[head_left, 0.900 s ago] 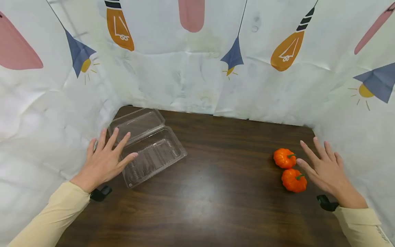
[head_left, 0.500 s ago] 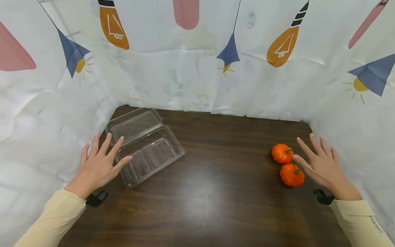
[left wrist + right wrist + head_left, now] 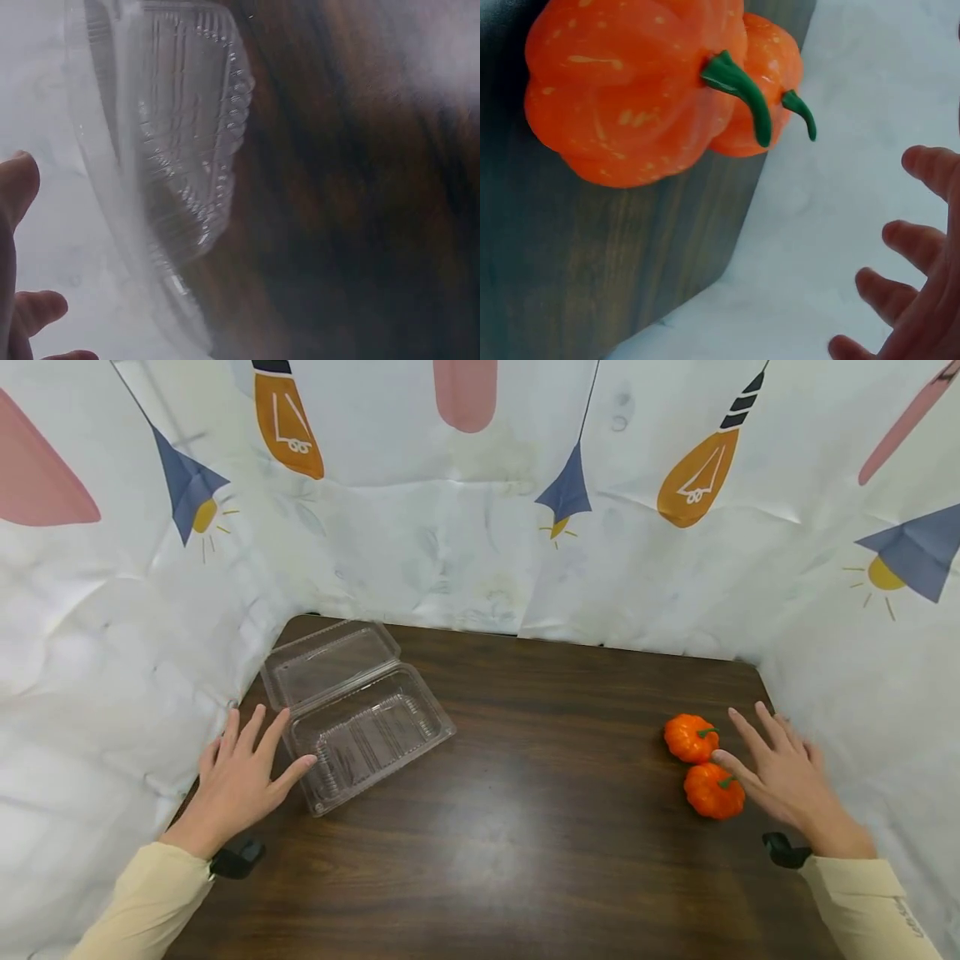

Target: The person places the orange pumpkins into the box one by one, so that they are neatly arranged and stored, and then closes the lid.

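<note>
A clear plastic clamshell container (image 3: 372, 737) lies at the left of the table, its lid (image 3: 332, 665) folded back toward the far left. My left hand (image 3: 238, 787) is beside its near-left side with fingers spread, holding nothing; the left wrist view catches the container (image 3: 187, 112) past some fingertips. On the right are two small orange pumpkins with green stems, a farther one (image 3: 687, 738) and a nearer one (image 3: 712, 792), close together. Just right of them my right hand (image 3: 797, 789) has its fingers spread, also holding nothing. Both pumpkins appear in the right wrist view, the nearer (image 3: 630, 90) looking larger.
The dark wood-grain table (image 3: 510, 793) runs between the container and the pumpkins. White patterned sheeting (image 3: 465, 552) rises behind it and along both sides, close to each hand.
My left hand has drawn back toward me, its fingertips leaving their place over the lid in the head view. The right hand has shifted only slightly. Container and pumpkins stay put.
</note>
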Demonstrator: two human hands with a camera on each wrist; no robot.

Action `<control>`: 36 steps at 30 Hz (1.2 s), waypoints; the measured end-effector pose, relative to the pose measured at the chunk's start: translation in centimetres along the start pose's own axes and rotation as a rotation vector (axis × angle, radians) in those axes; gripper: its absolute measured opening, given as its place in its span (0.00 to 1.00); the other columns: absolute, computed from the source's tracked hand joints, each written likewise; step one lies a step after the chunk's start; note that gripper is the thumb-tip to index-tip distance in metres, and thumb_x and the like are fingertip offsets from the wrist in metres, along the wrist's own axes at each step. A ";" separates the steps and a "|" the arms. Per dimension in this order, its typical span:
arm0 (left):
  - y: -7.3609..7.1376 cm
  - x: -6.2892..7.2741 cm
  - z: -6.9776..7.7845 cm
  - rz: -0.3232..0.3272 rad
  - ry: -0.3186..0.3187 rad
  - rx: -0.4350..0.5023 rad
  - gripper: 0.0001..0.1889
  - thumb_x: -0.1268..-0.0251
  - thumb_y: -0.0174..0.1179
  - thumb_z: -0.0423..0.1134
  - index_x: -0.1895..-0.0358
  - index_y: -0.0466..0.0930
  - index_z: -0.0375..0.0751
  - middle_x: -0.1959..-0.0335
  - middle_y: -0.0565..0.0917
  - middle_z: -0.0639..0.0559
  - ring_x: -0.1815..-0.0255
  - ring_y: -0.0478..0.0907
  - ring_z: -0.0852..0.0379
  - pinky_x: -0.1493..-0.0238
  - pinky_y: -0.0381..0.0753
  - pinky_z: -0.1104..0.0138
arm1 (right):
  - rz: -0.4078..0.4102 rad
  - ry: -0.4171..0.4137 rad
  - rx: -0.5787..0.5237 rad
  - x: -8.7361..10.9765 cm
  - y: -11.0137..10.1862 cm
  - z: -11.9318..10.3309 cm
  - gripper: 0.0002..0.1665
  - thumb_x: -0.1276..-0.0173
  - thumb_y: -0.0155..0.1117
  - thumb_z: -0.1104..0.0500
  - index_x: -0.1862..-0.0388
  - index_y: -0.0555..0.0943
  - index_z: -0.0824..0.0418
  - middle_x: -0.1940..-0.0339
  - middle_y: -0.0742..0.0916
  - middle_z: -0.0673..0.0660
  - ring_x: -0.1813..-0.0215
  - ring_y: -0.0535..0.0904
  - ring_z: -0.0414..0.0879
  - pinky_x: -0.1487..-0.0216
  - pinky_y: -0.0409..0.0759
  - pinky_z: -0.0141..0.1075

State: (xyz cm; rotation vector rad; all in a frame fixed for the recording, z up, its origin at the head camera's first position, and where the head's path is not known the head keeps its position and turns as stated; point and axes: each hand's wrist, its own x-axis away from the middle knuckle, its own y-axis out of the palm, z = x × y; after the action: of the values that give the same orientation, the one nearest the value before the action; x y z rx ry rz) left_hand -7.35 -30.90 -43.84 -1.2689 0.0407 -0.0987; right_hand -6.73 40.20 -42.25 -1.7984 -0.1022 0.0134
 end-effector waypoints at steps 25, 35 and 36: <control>3.8 1.1 -3.1 0.120 -0.010 0.317 0.40 0.22 0.57 0.50 0.20 0.52 0.28 0.30 0.63 0.19 0.36 0.66 0.22 0.45 0.69 0.31 | -0.096 0.062 -0.189 1.8 4.8 1.9 0.55 0.25 0.63 0.40 0.15 0.48 0.66 0.24 0.61 0.84 0.35 0.70 0.80 0.43 0.70 0.77; 5.3 1.1 -2.9 0.161 -0.060 0.445 0.35 0.23 0.60 0.46 0.24 0.60 0.28 0.35 0.75 0.29 0.41 0.77 0.62 0.56 0.69 0.88 | -0.142 0.109 -0.276 2.4 5.8 1.8 0.61 0.31 0.70 0.39 0.14 0.47 0.63 0.23 0.63 0.83 0.31 0.66 0.80 0.40 0.68 0.76; 5.4 1.1 -2.9 0.151 -0.074 0.481 0.35 0.22 0.59 0.46 0.23 0.59 0.29 0.35 0.76 0.30 0.44 0.76 0.72 0.56 0.67 0.91 | -0.144 0.116 -0.287 2.5 5.9 1.9 0.62 0.31 0.70 0.39 0.14 0.47 0.63 0.23 0.63 0.82 0.31 0.67 0.80 0.40 0.69 0.75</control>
State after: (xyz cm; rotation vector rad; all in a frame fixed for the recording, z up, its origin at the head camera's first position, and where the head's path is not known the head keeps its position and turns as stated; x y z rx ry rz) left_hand -6.20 -32.17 -49.83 -0.7844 0.0455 0.0665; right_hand -3.97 40.86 -48.30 -2.0695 -0.1565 -0.2176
